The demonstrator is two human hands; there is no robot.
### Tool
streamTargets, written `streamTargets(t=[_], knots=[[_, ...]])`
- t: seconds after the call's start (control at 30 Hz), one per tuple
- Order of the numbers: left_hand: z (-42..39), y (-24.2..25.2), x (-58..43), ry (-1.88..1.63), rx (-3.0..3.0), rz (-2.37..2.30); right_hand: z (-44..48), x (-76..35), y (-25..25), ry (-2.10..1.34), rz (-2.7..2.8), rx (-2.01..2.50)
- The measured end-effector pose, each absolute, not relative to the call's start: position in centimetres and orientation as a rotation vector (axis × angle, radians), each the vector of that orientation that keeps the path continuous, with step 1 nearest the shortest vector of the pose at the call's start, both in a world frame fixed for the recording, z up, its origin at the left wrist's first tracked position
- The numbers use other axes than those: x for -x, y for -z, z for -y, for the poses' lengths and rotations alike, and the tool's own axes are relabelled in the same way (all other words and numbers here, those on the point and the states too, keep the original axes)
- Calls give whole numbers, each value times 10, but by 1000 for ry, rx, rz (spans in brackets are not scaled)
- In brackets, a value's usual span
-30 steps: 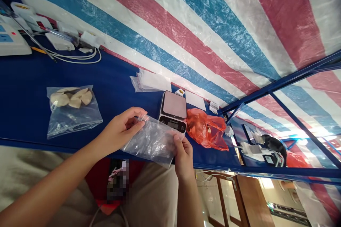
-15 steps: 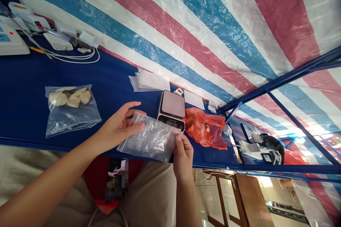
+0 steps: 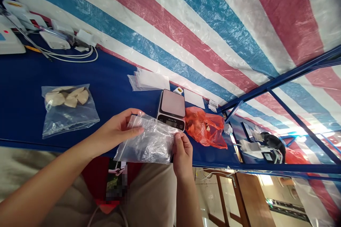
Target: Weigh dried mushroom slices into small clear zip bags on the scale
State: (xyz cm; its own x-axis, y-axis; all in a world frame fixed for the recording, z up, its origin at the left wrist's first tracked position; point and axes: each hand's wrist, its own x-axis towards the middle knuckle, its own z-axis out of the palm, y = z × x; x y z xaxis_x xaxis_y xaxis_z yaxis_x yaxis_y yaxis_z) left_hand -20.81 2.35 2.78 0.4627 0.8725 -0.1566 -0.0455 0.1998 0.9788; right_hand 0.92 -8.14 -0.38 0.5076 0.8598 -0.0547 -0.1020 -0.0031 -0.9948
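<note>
A clear zip bag (image 3: 149, 143) with no contents visible is held in front of me, above the table's near edge. My left hand (image 3: 124, 126) grips its left end, thumb on top and the other fingers behind. At the bag's right end, my right hand (image 3: 183, 152) pinches the edge between thumb and fingers. Just beyond the bag stands a digital kitchen scale (image 3: 173, 103), its display partly covered by the plastic. To the left lies another clear zip bag (image 3: 70, 117) with pale beige, flat curved pieces (image 3: 76, 97) inside.
An orange plastic bag (image 3: 206, 127) sits right of the scale. Flat clear bags (image 3: 150, 79) and a white sheet (image 3: 194, 98) lie along the back. Cables (image 3: 80, 56) and white devices (image 3: 54, 39) crowd the far left. A blue metal frame (image 3: 287, 74) rises at right.
The fingers of my left hand have closed in around the bag's left end, and the bag has shifted slightly left. My right hand keeps its pinch.
</note>
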Motion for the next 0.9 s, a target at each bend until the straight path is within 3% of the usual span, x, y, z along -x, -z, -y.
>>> streamTargets(t=[0.9], knots=[[-31,-15,217,-710,-1356,-871,83,-5,-2,-886,798,1403]])
